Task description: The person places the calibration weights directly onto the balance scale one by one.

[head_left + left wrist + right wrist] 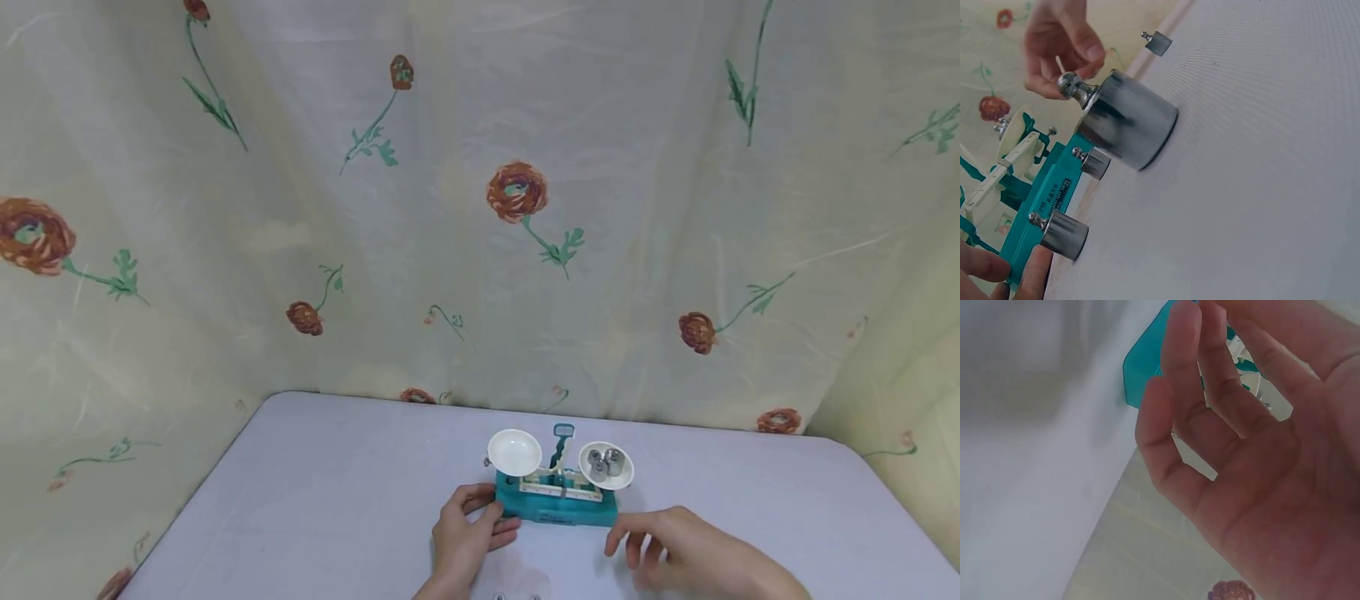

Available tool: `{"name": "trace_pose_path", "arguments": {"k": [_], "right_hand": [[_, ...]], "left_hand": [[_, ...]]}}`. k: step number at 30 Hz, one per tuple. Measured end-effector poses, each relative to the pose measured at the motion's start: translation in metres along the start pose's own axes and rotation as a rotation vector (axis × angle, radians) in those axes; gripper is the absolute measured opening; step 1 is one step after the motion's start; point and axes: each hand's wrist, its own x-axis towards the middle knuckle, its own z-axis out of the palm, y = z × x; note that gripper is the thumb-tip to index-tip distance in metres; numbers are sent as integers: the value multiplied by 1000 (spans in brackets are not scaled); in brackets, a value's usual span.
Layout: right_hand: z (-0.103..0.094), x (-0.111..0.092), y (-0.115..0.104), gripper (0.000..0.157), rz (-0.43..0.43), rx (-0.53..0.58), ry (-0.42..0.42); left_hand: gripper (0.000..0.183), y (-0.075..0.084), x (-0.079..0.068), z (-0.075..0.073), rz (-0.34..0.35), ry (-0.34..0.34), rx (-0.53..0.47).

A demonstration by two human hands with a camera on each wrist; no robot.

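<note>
A teal balance scale stands on the table, its white left pan bare and its right pan carrying a few metal weights. My left hand grips the left end of the base, thumb in front and a finger behind it. Just off the base's right end, my right hand hangs with loosely curled fingers and nothing in them. The right wrist view shows its bare palm close to the teal base.
Several more cylindrical weights stand on the table in front of the scale, among them a large one, a medium one and a small one. The white tabletop ends at a flowered curtain behind.
</note>
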Motion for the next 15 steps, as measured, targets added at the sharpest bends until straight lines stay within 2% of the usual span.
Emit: {"name": "trace_pose_path", "arguments": {"k": [2, 5, 8, 15], "right_hand": [[3, -1, -1, 29, 38, 50, -16], [9, -2, -1, 30, 46, 96, -40], [13, -2, 1, 27, 35, 142, -63], [22, 2, 7, 15, -54, 128, -101]], "left_hand": [[32, 0, 1, 0, -3, 0, 0], [33, 0, 1, 0, -6, 1, -3], [33, 0, 1, 0, -5, -4, -6], [32, 0, 0, 1, -7, 1, -9]]}}
